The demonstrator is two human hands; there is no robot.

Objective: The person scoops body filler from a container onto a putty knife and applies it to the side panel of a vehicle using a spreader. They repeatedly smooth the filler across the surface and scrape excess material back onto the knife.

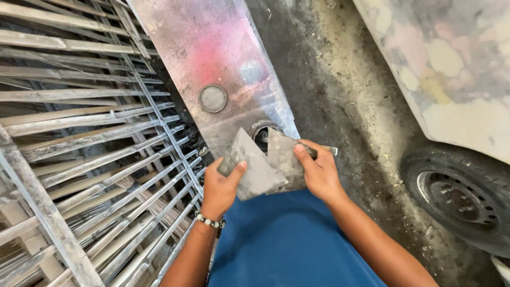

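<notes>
Two putty knives crossed: left hand point(222, 183) grips one point(251, 166), blade up; right hand point(319, 172) grips other point(282, 159).

Two flat grey putty blades, one point(254, 169) overlapping the other point(284, 162), are held tilted edge to edge, smeared with what looks like dried filler.

— What's worn on the arms?
— Nothing; both forearms bare, no sleeves, no gloves on left hand point(220, 186) or right hand point(319, 172).
— Any jewellery?
— One beaded bracelet point(209, 221) at the left wrist, dark and pale beads alternating.
— Clothing below?
— Plain blue garment point(287, 244), smooth cloth, no visible markings.
</notes>
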